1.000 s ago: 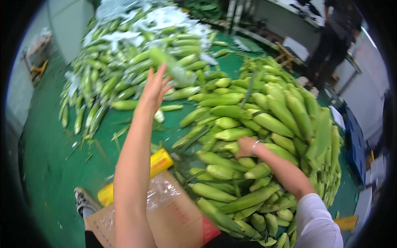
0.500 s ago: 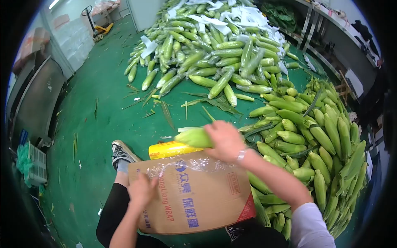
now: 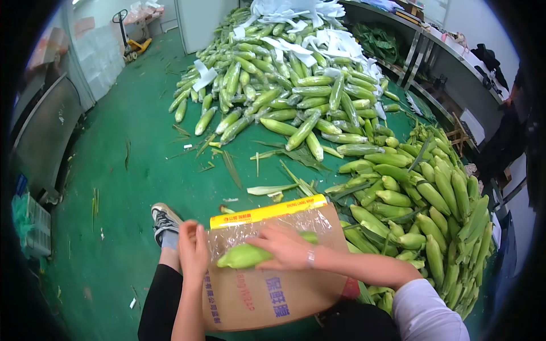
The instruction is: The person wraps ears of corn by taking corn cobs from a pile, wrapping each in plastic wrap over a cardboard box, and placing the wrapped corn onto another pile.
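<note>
My right hand [image 3: 284,247] is wrapped over a green-husked ear of corn [image 3: 236,257], which lies crosswise on a cardboard box [image 3: 242,307] on my lap. Clear plastic wrap [image 3: 223,241] spreads under the corn from a yellow-labelled roll [image 3: 267,213] along the box's far edge. At the box's left edge, my left hand [image 3: 193,250] is raised with its fingers curled together beside the wrap's edge. What those fingers hold, if anything, I cannot make out.
Unwrapped ears of corn [image 3: 432,227] are heaped at my right. Ahead, a large pile of film-wrapped corn [image 3: 267,96] carries white sheets [image 3: 330,42]. Loose husk leaves [image 3: 273,190] lie on the green floor [image 3: 142,153]. A pallet jack [image 3: 133,45] stands far left.
My right hand has brought the corn from above the roll down onto the wrap on the box. My left hand has risen slightly at the box's left edge. The view has shifted a little.
</note>
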A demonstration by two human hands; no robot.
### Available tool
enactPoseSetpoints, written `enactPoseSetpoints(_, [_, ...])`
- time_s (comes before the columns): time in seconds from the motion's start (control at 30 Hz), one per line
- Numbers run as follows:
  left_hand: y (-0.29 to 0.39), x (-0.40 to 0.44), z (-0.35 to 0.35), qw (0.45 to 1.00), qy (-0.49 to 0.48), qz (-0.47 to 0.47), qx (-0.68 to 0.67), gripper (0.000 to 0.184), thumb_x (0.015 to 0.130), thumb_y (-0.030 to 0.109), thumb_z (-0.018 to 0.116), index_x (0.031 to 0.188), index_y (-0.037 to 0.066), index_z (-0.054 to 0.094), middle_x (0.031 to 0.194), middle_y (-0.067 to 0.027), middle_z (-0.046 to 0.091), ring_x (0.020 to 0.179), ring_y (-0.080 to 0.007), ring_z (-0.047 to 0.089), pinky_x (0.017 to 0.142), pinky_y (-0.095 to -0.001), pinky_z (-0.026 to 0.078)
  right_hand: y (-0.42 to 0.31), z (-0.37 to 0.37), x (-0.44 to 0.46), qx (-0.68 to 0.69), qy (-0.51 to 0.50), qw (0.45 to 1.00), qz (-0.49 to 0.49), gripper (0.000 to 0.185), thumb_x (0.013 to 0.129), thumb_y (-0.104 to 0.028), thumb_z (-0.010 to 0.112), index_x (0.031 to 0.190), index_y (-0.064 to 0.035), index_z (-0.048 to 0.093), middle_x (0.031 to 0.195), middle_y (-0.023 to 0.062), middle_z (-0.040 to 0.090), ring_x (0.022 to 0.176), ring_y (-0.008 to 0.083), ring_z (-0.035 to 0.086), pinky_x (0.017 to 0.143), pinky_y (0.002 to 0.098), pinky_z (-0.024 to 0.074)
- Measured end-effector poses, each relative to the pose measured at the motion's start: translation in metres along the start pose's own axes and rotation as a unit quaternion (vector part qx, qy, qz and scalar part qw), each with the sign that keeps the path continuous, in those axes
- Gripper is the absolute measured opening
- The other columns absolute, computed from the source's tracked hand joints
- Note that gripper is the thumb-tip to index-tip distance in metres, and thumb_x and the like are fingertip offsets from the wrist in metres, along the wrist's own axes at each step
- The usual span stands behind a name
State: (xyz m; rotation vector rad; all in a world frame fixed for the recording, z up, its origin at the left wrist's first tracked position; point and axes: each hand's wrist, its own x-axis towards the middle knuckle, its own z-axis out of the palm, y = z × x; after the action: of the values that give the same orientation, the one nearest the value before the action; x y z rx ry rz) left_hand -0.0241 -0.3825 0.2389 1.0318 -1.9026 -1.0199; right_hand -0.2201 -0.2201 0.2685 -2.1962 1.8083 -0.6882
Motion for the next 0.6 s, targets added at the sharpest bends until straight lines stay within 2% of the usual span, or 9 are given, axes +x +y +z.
enactPoseSetpoints(0.17, [0.017, -0.039, -0.013, 0.865, -0.230, -0.084, 0.438, 0.035, 0.093, 0.035, 0.054, 0.086, 0.001, 0.057, 0.076, -0.0201, 0.066, 0.070, -0.0384, 0.064, 0.063, -0.0467, 0.049, 0.017, -0.016, -0.011, -0.029, 0.104, 0.988, 0.109, 0.058, 0.073, -0.033, 0.075, 0.120, -0.0052, 0.056, 0.094, 0.0147, 0.054, 0.091, 0.0312, 0.052, 0.080, 0.0417, 0.0442])
enactPoseSetpoints(0.23, [0.005, -0.046, 0.004, 0.879, -0.161, -0.008, 0.448, 0.036, 0.090, 0.033, 0.055, 0.076, 0.000, 0.058, 0.069, -0.0228, 0.064, 0.065, -0.0413, 0.063, 0.061, -0.0512, 0.047, 0.032, 0.000, 0.001, -0.056, 0.093, 0.989, 0.101, 0.058, 0.073, -0.030, 0.075, 0.120, -0.0013, 0.055, 0.097, 0.0147, 0.053, 0.093, 0.0304, 0.051, 0.081, 0.0412, 0.0428])
enactPoseSetpoints(0.3, [-0.011, -0.039, 0.002, 0.923, -0.173, 0.061, 0.338, 0.029, 0.091, 0.025, 0.052, 0.074, 0.002, 0.055, 0.065, -0.0221, 0.063, 0.063, -0.0381, 0.063, 0.055, -0.0480, 0.048, 0.041, 0.014, 0.012, -0.086, 0.059, 0.991, 0.085, 0.058, 0.073, -0.028, 0.074, 0.120, 0.0003, 0.054, 0.099, 0.0145, 0.052, 0.095, 0.0301, 0.050, 0.083, 0.0407, 0.0422])
enactPoseSetpoints(0.33, [-0.016, -0.032, -0.006, 0.972, -0.196, -0.110, 0.065, 0.025, 0.091, 0.021, 0.052, 0.073, 0.003, 0.054, 0.068, -0.0198, 0.064, 0.063, -0.0337, 0.064, 0.054, -0.0444, 0.048, 0.042, 0.016, 0.011, -0.088, 0.047, 0.993, 0.060, 0.064, 0.073, -0.025, 0.075, 0.126, 0.0006, 0.049, 0.101, 0.0138, 0.050, 0.098, 0.0298, 0.048, 0.085, 0.0395, 0.0414])
enactPoseSetpoints(0.37, [-0.011, -0.023, -0.013, 0.918, -0.198, -0.270, -0.213, 0.023, 0.090, 0.017, 0.051, 0.072, 0.004, 0.053, 0.070, -0.0175, 0.065, 0.063, -0.0293, 0.064, 0.053, -0.0408, 0.048, 0.039, 0.015, 0.009, -0.082, 0.026, 0.996, 0.035, 0.067, 0.073, -0.025, 0.075, 0.128, 0.0002, 0.047, 0.102, 0.0138, 0.050, 0.099, 0.0298, 0.048, 0.086, 0.0391, 0.0414])
enactPoseSetpoints(0.4, [-0.004, -0.019, -0.022, 0.864, -0.160, -0.233, -0.417, 0.023, 0.092, 0.015, 0.051, 0.071, 0.005, 0.052, 0.081, -0.0159, 0.067, 0.068, -0.0221, 0.063, 0.059, -0.0325, 0.050, 0.035, 0.011, 0.005, -0.076, 0.007, 0.997, 0.010, 0.069, 0.072, -0.024, 0.075, 0.130, -0.0002, 0.045, 0.103, 0.0138, 0.050, 0.100, 0.0297, 0.048, 0.086, 0.0387, 0.0413])
enactPoseSetpoints(0.5, [0.037, -0.018, 0.024, 0.898, -0.006, -0.181, -0.402, 0.019, 0.093, 0.011, 0.052, 0.077, 0.000, 0.055, 0.092, -0.0204, 0.066, 0.073, -0.0208, 0.063, 0.068, -0.0316, 0.052, 0.036, 0.007, 0.007, -0.027, -0.068, 0.997, -0.027, 0.074, 0.072, -0.023, 0.075, 0.134, -0.0005, 0.041, 0.110, 0.0136, 0.050, 0.105, 0.0300, 0.048, 0.089, 0.0384, 0.0403])
enactPoseSetpoints(0.53, [0.021, -0.017, 0.039, 0.977, -0.047, 0.012, -0.206, 0.016, 0.095, 0.011, 0.052, 0.089, -0.001, 0.060, 0.108, -0.0179, 0.064, 0.088, -0.0213, 0.063, 0.081, -0.0324, 0.049, 0.040, 0.001, 0.013, -0.021, -0.095, 0.995, -0.033, 0.075, 0.072, -0.023, 0.075, 0.134, -0.0003, 0.041, 0.112, 0.0138, 0.050, 0.105, 0.0301, 0.048, 0.089, 0.0386, 0.0401])
enactPoseSetpoints(0.6, [0.024, -0.020, 0.062, 0.985, -0.154, 0.028, -0.073, 0.024, 0.093, 0.015, 0.054, 0.112, 0.001, 0.059, 0.118, -0.0162, 0.059, 0.100, -0.0308, 0.057, 0.091, -0.0394, 0.043, 0.043, -0.006, 0.015, -0.041, -0.102, 0.993, -0.035, 0.073, 0.071, -0.022, 0.076, 0.132, -0.0006, 0.043, 0.116, 0.0135, 0.051, 0.108, 0.0302, 0.048, 0.091, 0.0395, 0.0396])
